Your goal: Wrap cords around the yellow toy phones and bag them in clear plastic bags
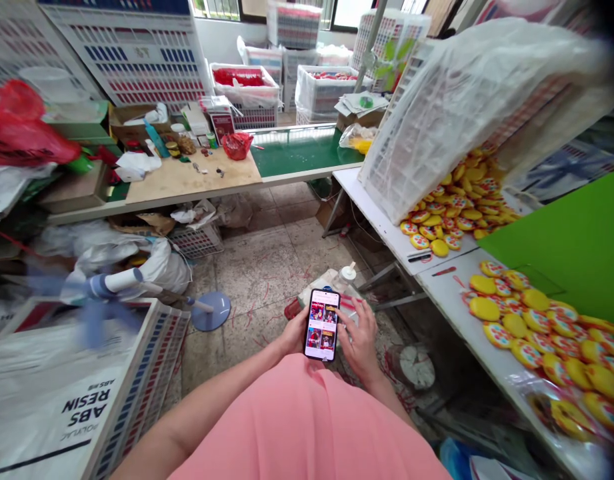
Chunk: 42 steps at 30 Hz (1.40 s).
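A smartphone (321, 325) with a lit screen of several picture tiles is held low in front of my pink top. My left hand (295, 333) grips its left side and lower part; some of those fingers are hidden behind it. At the phone's right edge is my right hand (359, 335), fingers apart and holding nothing. One of its fingertips reaches over the edge of the screen; whether it touches the glass I cannot tell. Just beyond the phone stands a small low surface with a white-lidded jar (347, 274) on it.
Yellow round plastic pieces (537, 320) cover the white table at right, below a plastic-draped crate (437, 113). A blurred fan (107, 287) and a crate with an ABS resin bag (81, 400) stand at left. Ahead runs a workbench (187, 180) with small items.
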Available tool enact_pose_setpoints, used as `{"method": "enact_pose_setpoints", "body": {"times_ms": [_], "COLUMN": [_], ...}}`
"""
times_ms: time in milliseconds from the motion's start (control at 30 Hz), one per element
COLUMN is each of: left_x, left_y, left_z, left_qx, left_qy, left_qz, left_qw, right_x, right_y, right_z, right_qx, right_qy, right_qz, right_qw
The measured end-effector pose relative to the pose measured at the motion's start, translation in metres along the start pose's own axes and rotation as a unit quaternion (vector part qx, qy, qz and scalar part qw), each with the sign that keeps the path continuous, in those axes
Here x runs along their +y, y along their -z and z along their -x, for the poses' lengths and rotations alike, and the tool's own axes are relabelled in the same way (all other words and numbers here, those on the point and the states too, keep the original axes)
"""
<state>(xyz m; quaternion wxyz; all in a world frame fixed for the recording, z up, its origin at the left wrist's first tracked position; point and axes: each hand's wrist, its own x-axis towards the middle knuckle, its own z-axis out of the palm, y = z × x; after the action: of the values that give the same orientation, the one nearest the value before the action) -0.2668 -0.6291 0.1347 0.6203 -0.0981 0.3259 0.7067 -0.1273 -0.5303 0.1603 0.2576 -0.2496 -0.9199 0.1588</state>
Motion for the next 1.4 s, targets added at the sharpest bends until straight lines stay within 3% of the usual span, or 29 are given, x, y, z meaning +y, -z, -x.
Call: {"method": "enact_pose_setpoints", "body": {"times_ms": [700, 1000, 1400], "left_x": [0.004, 0.004, 0.007], "left_y": [0.006, 0.011, 0.009], "left_z": [0.000, 0.001, 0.004], "left_qx": [0.003, 0.007, -0.001], "left_qy": [0.020, 0.017, 0.019], "left_qz": [0.001, 0.003, 0.024], "left_qw": [1.000, 1.000, 1.000], "right_x": [-0.006, -0.014, -0.006], "right_y": [0.000, 0.004, -0.012], "right_z": [-0.002, 0.000, 0.008], "right_qx": [-0.003, -0.015, 0.006], "right_qy": [0.018, -0.010, 0.027], "right_qz": [0.025, 0.006, 0.011], "right_qw": [1.000, 1.000, 1.000]}}
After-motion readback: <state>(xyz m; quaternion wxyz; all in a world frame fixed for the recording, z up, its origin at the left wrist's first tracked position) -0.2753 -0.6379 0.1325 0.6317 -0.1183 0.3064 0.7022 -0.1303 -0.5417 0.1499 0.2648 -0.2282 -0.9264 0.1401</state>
